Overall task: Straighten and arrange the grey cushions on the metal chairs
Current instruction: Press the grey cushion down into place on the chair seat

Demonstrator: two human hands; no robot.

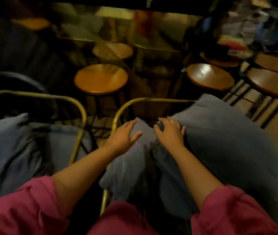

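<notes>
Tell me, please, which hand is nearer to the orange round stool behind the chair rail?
Left. The left hand rests on the narrow grey cushion just below the orange stool; the right hand lies further right, on the large cushion.

The shelves [246, 31] at top right are blurred — the left-hand cushion [7, 150] is cut off.
</notes>
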